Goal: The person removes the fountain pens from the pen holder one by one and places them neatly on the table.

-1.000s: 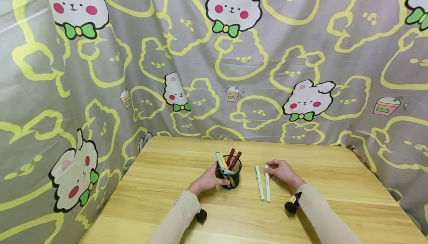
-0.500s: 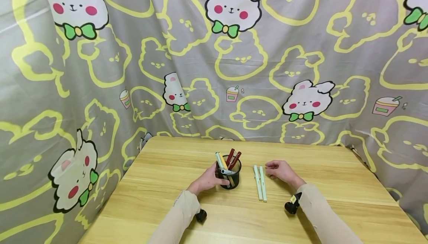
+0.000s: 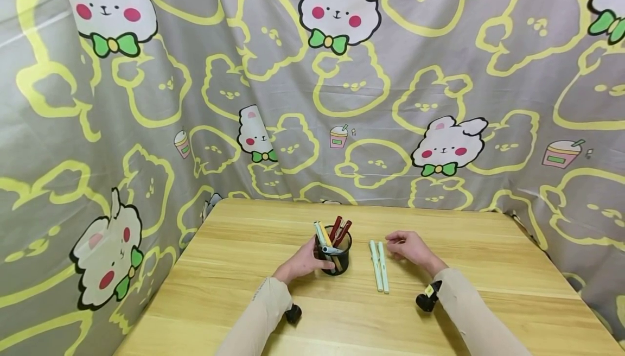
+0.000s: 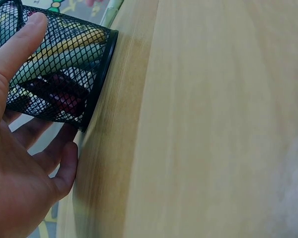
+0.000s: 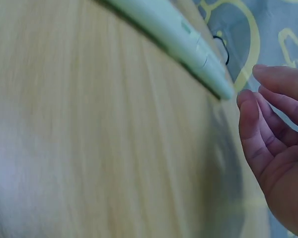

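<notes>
- Two pale green pens [image 3: 378, 266] lie side by side on the wooden table [image 3: 488, 269], touching or nearly so, just right of the black mesh cup [image 3: 337, 258].
- Long axis of both pens: near-to-far, far ends tipped slightly left. Far ends sit just left of the right hand [image 3: 407, 247].
- Right wrist view: a pen's end [image 5: 188, 37] is close to the fingertips [image 5: 249, 99] but apart from them; a gap shows between.
- Right hand is released: fingers relaxed, lightly bent, holding nothing. It hovers or rests just right of the pens' far ends, palm turned toward them; forearm runs back toward the near right.
- Right hand is plainly the nearer one to the pens. The cup stands between the pens and the left hand.
- Left hand [image 3: 303, 262] is grasping the cup: thumb [image 4: 17, 42] lies along the mesh wall [image 4: 59, 74], fingers curl round the other side. Cup stands upright on the table in the head view.
- Cup contents: several pens, dark red [image 3: 340, 230], yellow and pale ones, leaning out of the rim.
- Backdrop: grey cloth [image 3: 146, 101] printed with cartoon rabbits, hung round the far and side edges of the table.
</notes>
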